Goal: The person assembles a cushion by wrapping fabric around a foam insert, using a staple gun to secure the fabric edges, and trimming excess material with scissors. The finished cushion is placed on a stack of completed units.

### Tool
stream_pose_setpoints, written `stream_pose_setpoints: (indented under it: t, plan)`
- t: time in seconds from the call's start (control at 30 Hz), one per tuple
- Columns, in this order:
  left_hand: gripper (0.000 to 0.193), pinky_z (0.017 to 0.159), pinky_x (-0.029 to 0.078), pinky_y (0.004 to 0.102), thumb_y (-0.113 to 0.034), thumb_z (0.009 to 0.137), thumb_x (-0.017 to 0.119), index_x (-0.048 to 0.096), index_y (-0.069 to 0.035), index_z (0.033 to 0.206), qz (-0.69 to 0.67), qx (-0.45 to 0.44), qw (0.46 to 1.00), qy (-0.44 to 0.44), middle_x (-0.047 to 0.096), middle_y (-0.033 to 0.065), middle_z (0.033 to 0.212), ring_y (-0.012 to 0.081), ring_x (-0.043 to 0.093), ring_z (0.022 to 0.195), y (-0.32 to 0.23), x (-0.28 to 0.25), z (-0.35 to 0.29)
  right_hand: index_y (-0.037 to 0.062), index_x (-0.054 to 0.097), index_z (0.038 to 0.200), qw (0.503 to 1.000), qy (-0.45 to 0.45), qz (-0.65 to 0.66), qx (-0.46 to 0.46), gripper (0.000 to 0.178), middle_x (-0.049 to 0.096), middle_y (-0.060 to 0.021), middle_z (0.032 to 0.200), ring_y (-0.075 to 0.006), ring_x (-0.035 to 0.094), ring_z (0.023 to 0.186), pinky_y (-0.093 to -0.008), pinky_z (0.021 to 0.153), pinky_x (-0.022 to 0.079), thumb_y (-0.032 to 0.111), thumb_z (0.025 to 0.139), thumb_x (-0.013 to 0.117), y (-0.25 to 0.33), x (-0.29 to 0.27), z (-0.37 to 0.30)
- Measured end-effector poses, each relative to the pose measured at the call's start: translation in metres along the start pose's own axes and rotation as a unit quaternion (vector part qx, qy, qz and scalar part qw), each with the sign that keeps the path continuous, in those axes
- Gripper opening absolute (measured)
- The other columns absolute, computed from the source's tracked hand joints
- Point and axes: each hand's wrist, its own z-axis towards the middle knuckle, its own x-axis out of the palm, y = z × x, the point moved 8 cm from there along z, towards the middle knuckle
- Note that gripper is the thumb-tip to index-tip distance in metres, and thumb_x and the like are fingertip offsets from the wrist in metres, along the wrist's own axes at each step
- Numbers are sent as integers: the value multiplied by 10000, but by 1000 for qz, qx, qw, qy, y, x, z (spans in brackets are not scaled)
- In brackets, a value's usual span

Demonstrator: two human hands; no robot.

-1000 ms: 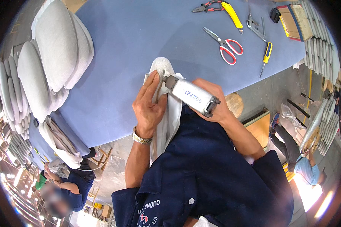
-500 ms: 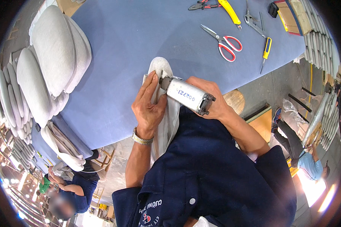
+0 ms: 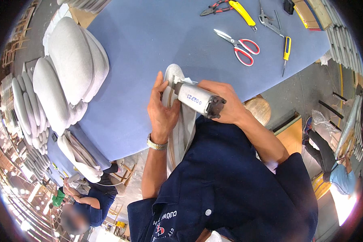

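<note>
A narrow upholstered piece in light grey fabric [image 3: 174, 71] stands on edge at the table's near side, running down toward my body. My left hand [image 3: 162, 115] grips its left side, the thumb on the fabric and the fingers around the far edge. In my right hand [image 3: 226, 101] is a silver pneumatic staple gun [image 3: 192, 97] with a black end cap. Its nose meets the piece near the rounded tip, beside a loose white fabric edge. The staple gun's handle is hidden under my right hand.
On the blue-grey table [image 3: 141, 44] lie red-handled scissors [image 3: 242, 50], pliers [image 3: 218, 8], a yellow cutter [image 3: 243, 13], a metal air blow gun [image 3: 270, 24] and a yellow screwdriver [image 3: 286, 48]. Grey padded panels [image 3: 70, 60] are stacked at left. A wooden stool [image 3: 258, 111] stands right. Other people work beyond.
My left fingers have shifted from lying flat together on the fabric to bending around its edge. The staple gun's nose remains near the tip. The whole view has moved slightly.
</note>
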Motion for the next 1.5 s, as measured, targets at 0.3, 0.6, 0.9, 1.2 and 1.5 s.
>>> stream_pose_setpoints:
  t: [0.3,0.6,0.9,1.2,1.5]
  plan:
    - [878,1188,415,453,119,753,619,364,-22,1581,-22,38,997,58,432,278,1578,423,471,1431,-4,10,4,30,648,1047,999,-20,-20,-18,409,674,-181,932,-435,652,874,-438,745,527,155,690,803,11,-9,0]
    - [714,1145,459,423,108,796,609,508,5,1495,-27,19,999,30,556,236,1500,366,553,1383,0,8,1,28,635,1021,1000,-24,-4,-19,373,655,-177,909,-435,643,854,-435,720,516,140,703,795,-3,-5,0]
    - [747,1185,424,431,124,748,611,539,-4,1480,-70,8,997,28,570,230,1483,361,523,1411,3,5,4,22,628,1040,1000,-8,1,-15,423,656,-176,921,-435,643,850,-429,722,521,158,685,814,-11,-1,8]
    - [706,1177,436,430,113,748,623,595,-27,1440,-73,-26,997,18,577,220,1479,365,525,1407,1,3,6,32,613,1004,999,34,-14,12,398,645,-175,877,-438,631,825,-417,703,515,161,685,813,-6,-5,23]
    - [743,1100,495,415,99,760,707,558,-66,1468,-43,-7,999,-12,640,201,1413,335,625,1310,-6,1,2,-14,647,1027,996,-10,-13,-92,329,635,-124,864,-296,614,739,-332,699,499,129,773,798,-9,-13,6]
